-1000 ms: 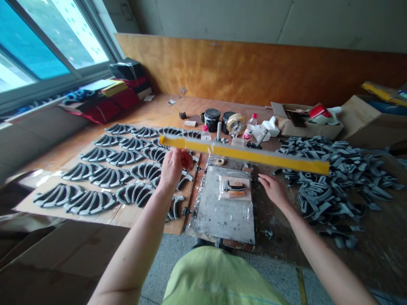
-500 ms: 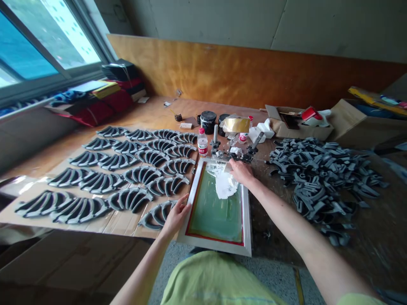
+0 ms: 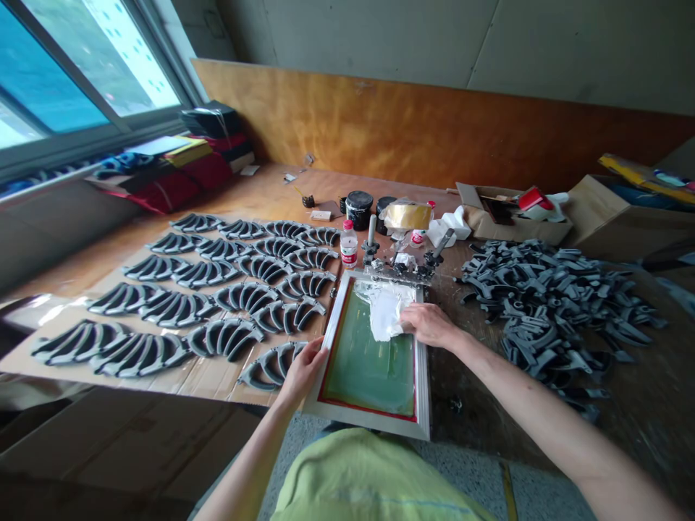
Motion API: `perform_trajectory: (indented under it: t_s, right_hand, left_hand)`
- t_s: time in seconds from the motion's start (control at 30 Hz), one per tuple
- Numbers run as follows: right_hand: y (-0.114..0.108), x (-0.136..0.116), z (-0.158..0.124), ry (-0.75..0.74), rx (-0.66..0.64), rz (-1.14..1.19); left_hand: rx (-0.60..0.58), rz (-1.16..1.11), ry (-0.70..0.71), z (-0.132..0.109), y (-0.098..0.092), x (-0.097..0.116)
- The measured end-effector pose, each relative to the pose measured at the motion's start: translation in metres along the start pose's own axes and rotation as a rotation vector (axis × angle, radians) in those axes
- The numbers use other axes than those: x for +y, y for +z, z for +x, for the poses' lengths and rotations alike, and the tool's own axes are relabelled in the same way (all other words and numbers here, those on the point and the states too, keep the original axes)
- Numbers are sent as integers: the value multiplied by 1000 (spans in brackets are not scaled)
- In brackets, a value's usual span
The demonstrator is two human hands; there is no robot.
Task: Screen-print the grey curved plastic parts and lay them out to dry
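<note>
on a cluttered wooden workbench, the left hand grips the screen frame edge while right hand fingers, apparently closed, press a white rag onto the mesh; mid-wipe, steady strokes next.

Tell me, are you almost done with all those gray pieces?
Not nearly. Rows of gray pieces already lie spread out neatly on cardboard. Right now the left hand steadies the printing frame while the right hand presses a white cloth on its green screen. A big heap of gray pieces still waits on the right.
</note>
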State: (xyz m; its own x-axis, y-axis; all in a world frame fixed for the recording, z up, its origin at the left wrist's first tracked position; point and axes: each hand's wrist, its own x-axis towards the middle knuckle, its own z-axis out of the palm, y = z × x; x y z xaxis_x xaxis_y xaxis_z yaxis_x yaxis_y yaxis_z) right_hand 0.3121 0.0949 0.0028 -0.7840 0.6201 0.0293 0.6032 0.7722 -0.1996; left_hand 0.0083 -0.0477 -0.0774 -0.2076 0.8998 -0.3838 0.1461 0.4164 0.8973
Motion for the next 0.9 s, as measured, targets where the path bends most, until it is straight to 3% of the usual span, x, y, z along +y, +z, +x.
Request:
perform_trajectory:
  t_s: [0.13, 0.27, 0.4, 0.53, 0.63, 0.7, 0.83, 0.9]
  right_hand:
    - [18, -9, 11, 104, 174, -59]
    - [41, -27, -10, 28, 206, -75]
    - [29, -19, -14, 22, 203, 40]
    - [4, 6, 32, 218, 257, 94]
    - [-12, 23, 62, 342, 230, 36]
    - [-24, 35, 64, 403, 288, -29]
    - [-34, 64, 26, 538, 577, -58]
    - [-22, 73, -1, 596, 610, -26]
  left_hand:
    - [1, 2, -2, 0, -1, 1]
    - [-5, 1, -3, -3, -2, 4]
    - [-13, -33, -29, -6, -3, 11]
    - [-42, -72, -42, -12, -8, 26]
    - [-52, -94, -41, -20, -16, 50]
    - [-44, -119, -9, -24, -21, 71]
    - [12, -205, 93, -19, -25, 118]
    - [17, -282, 196, -9, -22, 143]
